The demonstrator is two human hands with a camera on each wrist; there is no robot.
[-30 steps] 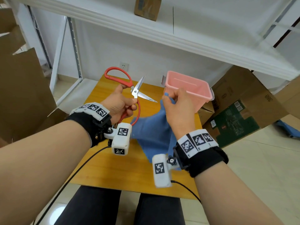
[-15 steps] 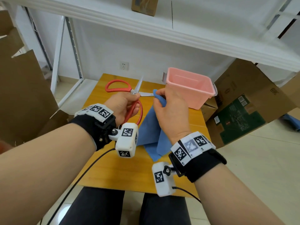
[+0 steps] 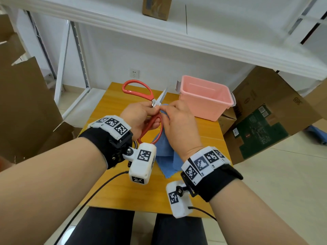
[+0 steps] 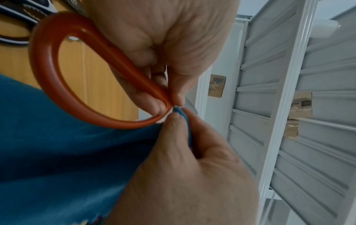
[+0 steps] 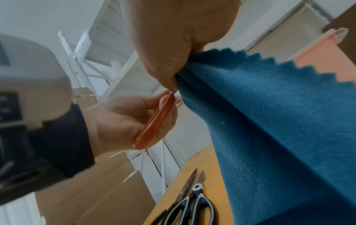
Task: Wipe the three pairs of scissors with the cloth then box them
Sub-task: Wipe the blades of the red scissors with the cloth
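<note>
My left hand (image 3: 141,115) grips the red-handled scissors (image 3: 139,91) by the lower handle loop (image 4: 57,79), blades spread apart above the wooden table (image 3: 113,190). One silver blade (image 3: 161,96) points up and away. My right hand (image 3: 178,119) pinches the blue cloth (image 3: 166,156) against the other blade, right at the pivot (image 4: 178,111). The cloth (image 5: 269,121) hangs down from my right fingers to the table. Two black-and-white scissors (image 5: 190,202) lie on the table beneath my hands, seen only in the right wrist view. The pink plastic box (image 3: 205,96) stands open at the table's far right.
White metal shelving (image 3: 159,32) runs overhead and along the left behind the table. Cardboard boxes (image 3: 265,114) lean on the floor at the right, more cardboard (image 3: 23,106) stands at the left. My legs are under the table's near edge.
The right hand has slid with the cloth along the blade from near its tip in to the pivot. The left hand has tilted the scissors, so the free blade points up.
</note>
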